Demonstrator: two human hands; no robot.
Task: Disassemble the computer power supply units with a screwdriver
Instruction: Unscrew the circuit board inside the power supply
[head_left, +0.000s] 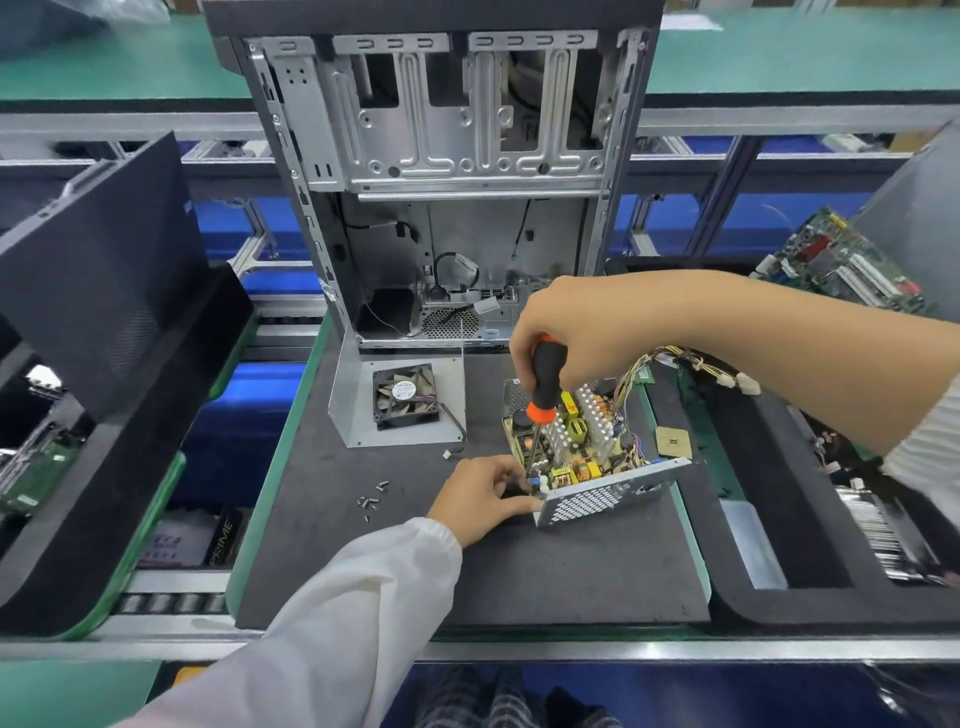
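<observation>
A gutted case (447, 171) is standing beyond the hands, a fan (407, 396) is lying on a plate (358, 415) left of the right hand, and a motherboard (847, 265) is leaning far to its right.

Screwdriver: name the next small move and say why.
Probably turn the screwdriver to back out the screw: the right hand grips its handle, the tip sits at the power supply's near-left corner, and the left hand pinches that corner steady.

Bright, even overhead light (edges bowed, softened).
</observation>
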